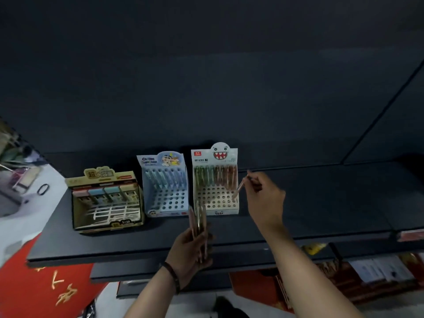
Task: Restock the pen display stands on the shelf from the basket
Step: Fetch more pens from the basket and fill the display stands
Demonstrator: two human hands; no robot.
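Three pen display stands sit on a dark shelf (309, 203). The white monster-face stand (215, 191) on the right has a back row of pens and many open holes. My right hand (263, 198) pinches a pink pen (239, 188), its tip angled down at the stand's right-hand holes. Just in front of the stand, my left hand (190, 251) grips a bunch of pens (198, 221) pointing upward. The blue cartoon stand (165, 189) stands in the middle. The yellow stand (106, 200) is at the left. No basket is in view.
The shelf runs on to the right under a dark back wall. A red cloth with gold characters (43, 285) lies lower left. Red boxes and papers (344, 278) sit on a lower shelf at right. Assorted goods (20, 175) lie at the far left.
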